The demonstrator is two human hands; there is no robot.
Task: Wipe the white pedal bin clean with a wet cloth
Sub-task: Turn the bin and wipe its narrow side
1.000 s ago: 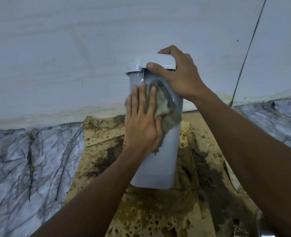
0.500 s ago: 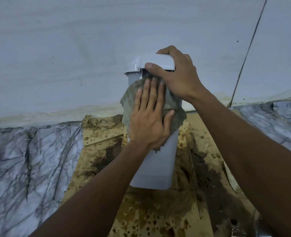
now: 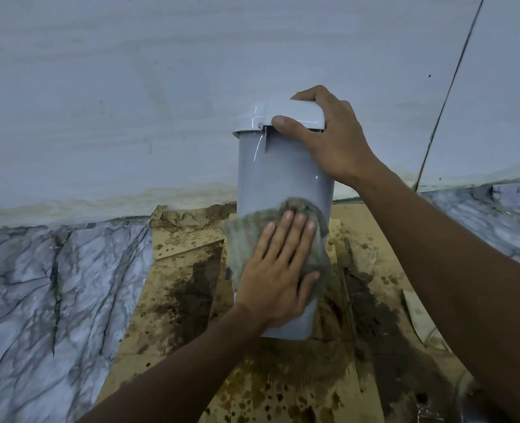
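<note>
Two hands: both work on one bin, the right to steady it and the left to wipe.
Item: tall white plastic pedal bin (image 3: 283, 175) with a domed lid (image 3: 286, 112), standing upright.
Location of item: on a stained brown cardboard sheet (image 3: 182, 270), close to the pale wall (image 3: 130, 87). White veined marble floor (image 3: 54, 285) shows on either side of the cardboard.
Right hand (image 3: 335, 141): grips the lid end, with the thumb on the near edge and the other fingers (image 3: 310, 94) curled over the far side. Judged to hold the lid shut and brace the bin against the push of wiping.
Left hand (image 3: 277, 279): lies flat on the cloth. Its fingers (image 3: 286, 227) are straight and close together, the thumb is out to the side, and it presses without pinching anything.
Cloth: grey-green rag, damp-looking (image 3: 240, 239), spread over the lower front of the bin body under the left palm. Its edges show above and beside the hand.
Reason for flat palm: judged to spread pressure over a wide patch of the curved wall.
Upper body of bin: bare, with glossy highlights; cannot tell whether it is clean.
Pedal: not in view.
Cardboard: carries dark wet patches and brown spots. Judged to be there to catch drips off the floor.
Risk: a light bin may tip or slide on wet cardboard if the top grip slackens.
</note>
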